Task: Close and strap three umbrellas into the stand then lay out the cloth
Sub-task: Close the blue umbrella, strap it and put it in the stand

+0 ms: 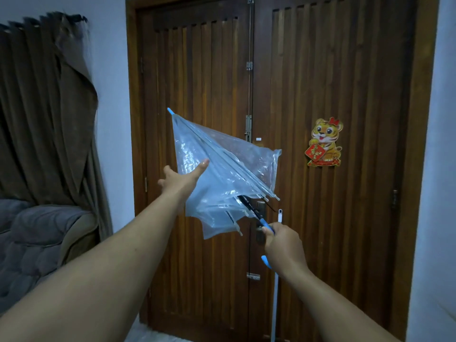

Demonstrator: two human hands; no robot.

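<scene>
A clear plastic umbrella (222, 169) with a blue tip and blue hooked handle hangs in the air in front of the door, collapsed with its canopy loose and crumpled. It slants from the tip at upper left down to the handle at lower right. My right hand (283, 245) is closed around the blue handle. My left hand (181, 177) reaches forward with fingers spread, its thumb against the left side of the canopy. No stand, strap or cloth is in view.
A brown wooden double door (333, 82) fills the background, with bolts, a lever handle and a tiger sticker (324, 141). A white pole (275, 292) leans against it below my right hand. A grey sofa (37, 238) and brown curtain (44, 107) stand at left.
</scene>
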